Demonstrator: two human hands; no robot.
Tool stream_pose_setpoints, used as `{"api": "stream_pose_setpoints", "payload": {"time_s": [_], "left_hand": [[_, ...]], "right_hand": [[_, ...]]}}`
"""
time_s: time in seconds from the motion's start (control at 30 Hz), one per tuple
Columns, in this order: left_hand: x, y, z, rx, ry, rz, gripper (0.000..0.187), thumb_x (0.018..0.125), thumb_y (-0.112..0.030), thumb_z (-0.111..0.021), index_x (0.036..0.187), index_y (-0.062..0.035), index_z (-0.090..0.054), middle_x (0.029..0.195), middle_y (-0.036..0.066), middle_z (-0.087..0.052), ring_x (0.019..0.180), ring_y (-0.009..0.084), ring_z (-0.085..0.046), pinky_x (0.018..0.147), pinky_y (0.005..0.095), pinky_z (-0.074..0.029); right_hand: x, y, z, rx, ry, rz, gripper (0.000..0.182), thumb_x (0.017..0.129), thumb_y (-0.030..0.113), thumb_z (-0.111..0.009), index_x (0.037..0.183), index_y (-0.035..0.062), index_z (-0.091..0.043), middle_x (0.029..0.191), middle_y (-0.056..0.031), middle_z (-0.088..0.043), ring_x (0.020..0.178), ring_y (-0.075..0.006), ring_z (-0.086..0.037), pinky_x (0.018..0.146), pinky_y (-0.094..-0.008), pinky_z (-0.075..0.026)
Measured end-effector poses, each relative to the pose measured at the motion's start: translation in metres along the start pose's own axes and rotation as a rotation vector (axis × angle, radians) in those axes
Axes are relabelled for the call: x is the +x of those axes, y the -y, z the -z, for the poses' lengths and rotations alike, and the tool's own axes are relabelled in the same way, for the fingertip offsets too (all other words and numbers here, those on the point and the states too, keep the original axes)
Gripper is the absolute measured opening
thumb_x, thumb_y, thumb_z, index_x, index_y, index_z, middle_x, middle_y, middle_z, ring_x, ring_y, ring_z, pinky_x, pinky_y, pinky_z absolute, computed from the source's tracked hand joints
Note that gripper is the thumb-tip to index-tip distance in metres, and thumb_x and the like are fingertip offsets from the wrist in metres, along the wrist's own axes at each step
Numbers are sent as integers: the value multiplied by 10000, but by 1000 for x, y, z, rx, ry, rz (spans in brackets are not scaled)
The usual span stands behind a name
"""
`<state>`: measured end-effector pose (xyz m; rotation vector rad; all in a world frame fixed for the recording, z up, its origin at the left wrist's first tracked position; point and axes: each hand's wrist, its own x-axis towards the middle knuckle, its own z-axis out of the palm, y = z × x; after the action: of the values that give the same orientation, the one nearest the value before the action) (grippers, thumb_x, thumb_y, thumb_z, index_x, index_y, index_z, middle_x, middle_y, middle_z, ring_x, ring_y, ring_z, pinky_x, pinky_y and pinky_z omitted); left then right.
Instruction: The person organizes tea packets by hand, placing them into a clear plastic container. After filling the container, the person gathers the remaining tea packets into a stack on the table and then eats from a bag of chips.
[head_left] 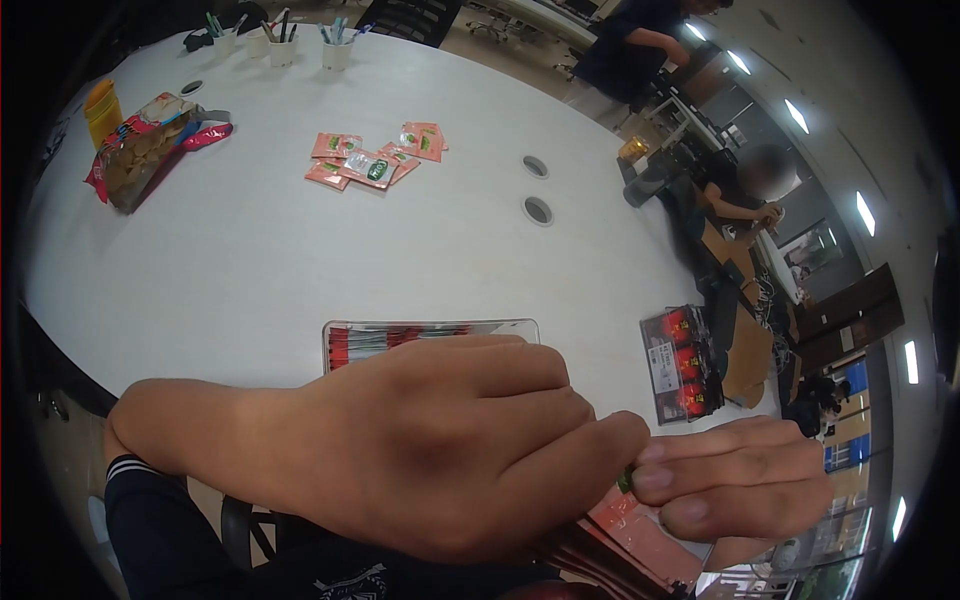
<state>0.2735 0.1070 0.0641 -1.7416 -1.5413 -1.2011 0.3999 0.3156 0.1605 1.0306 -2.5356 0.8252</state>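
My left hand [430,450] reaches across the bottom of the view, its fingers closed at a bundle of pink packets [640,535]. Against its fingertips, my right hand [745,485] holds the same bundle from the right side. Behind my left hand, partly hidden, a clear tray [530,328] holds several thin red and silver packets. Farther back on the white table, several pink and white sachets [368,167] lie in a loose, overlapping pile.
An open snack bag [140,160] and a yellow container [102,113] stand at the back left, near cups of pens [338,50]. A black-and-red package [682,365] lies at the right edge. Two people [635,50] are beyond the table.
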Motion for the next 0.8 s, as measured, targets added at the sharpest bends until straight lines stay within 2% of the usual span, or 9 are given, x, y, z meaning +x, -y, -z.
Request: {"api": "stream_pose_setpoints", "payload": {"time_s": [0.23, 0.43, 0.8], "left_hand": [[0, 2, 2, 1, 8, -14, 267, 889, -212, -761, 1046, 5, -762, 814, 30, -730, 698, 104, -715, 643, 247, -544], [0, 0, 1, 0, 8, -6, 246, 899, -200, -759, 1037, 4, -760, 795, 26, -725, 677, 99, -706, 634, 243, -541], [0, 1, 2, -12, 21, -24, 227, 909, -177, -752, 1028, 16, -757, 800, 32, -727, 669, 101, -704, 628, 247, -542]], "right_hand": [[3, 13, -12, -57, -115, -114, 262, 1037, 288, -686, 950, 41, -685, 936, -185, -799, 884, -300, -807, 805, -389, -670], [-3, 4, -11, -27, -104, -34, 264, 1032, 287, -693, 973, 30, -698, 925, -195, -796, 882, -304, -807, 803, -388, -670], [-2, 5, -10, -1, -88, -24, 278, 1026, 284, -695, 985, 9, -704, 957, -213, -794, 917, -308, -804, 854, -409, -663]]}}
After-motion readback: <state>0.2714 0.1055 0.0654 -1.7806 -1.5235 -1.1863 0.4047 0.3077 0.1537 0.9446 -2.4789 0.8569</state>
